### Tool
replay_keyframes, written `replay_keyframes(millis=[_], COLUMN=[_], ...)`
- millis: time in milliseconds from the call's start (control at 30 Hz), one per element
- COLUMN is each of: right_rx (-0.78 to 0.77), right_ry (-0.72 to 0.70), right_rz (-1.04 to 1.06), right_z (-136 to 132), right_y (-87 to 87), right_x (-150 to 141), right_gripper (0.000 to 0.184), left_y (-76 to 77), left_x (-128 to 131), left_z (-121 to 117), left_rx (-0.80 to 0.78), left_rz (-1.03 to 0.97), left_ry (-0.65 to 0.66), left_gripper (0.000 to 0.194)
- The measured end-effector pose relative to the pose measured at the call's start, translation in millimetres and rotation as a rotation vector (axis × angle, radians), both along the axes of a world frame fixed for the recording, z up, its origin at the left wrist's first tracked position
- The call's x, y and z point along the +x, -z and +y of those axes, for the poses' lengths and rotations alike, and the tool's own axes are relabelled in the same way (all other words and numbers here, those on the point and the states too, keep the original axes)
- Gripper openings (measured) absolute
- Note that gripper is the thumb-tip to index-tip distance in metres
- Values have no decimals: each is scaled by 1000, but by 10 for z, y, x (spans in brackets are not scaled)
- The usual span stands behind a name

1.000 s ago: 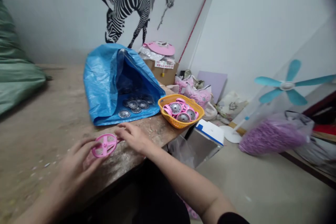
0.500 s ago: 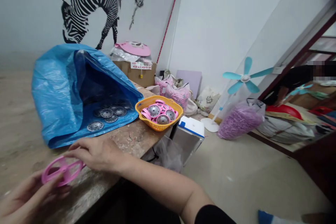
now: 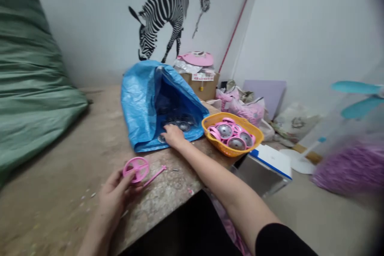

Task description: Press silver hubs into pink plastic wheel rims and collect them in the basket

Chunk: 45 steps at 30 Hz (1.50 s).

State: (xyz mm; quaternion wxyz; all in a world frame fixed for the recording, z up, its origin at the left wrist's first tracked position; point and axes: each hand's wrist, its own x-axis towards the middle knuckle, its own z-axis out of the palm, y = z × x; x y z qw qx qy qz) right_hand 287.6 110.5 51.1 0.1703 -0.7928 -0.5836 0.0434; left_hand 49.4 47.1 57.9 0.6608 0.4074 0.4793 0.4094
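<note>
Status: part done, est.; pink wheels w/ silver discs (image 3: 225, 130) in orange basket (image 3: 219, 147), one wheel bare.

L hand (image 3: 115, 192) grips bare pink wheel (image 3: 138, 169) betw. thumb & fingers, at table (image 3: 105, 128) edge; no disc on it, so judged unfinished. Pink stick (image 3: 155, 176) just beside; can't tell if attached. R hand (image 3: 174, 135) at mouth of blue bag (image 3: 139, 104), fingers by a loose disc (image 3: 161, 139); can't tell if grasped. More loose discs (image 3: 183, 126) inside bag, so stock not used up; exact qty unclear.
</note>
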Motion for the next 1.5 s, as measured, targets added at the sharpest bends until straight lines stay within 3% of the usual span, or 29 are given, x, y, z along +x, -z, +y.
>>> replay_keyframes(millis=[200,300,600,733,900,1067,1133,1333,1500], right_rx=[-48,-62,-9,59,169,368,461,637,654], right_ry=[28,-3,-46,-25,-61,-188,-241,-449,-546], right_rz=[-80,-100,-36,41,179,702,788,459,354], right_z=[62,18,-224,-330,-562,-945,-1121,-1515,-1652], right_y=[158,163,136,54,-90,-152,-155,-129,-79], right_x=[-22,-14,49,67,-39,-282,-368,-488,-520], right_gripper=[47,51,37,21,11,16,16,12,16], left_y=[239,242,209,201,210,193,176,97,51], left_x=[-98,-103,-97,-101,-103,-101,-98,-70,-61], left_z=[69,60,-4,-27,-24,-62,-107,-281,-408], left_rx=[-7,10,7,23,-4,-32,-32,-89,-145], left_rz=[-45,-50,-30,-65,-122,-145,-155,-228,-312], left_ry=[62,82,119,141,181,227,258,373,415], left_gripper=[39,38,29,23,21,18,18,19,15])
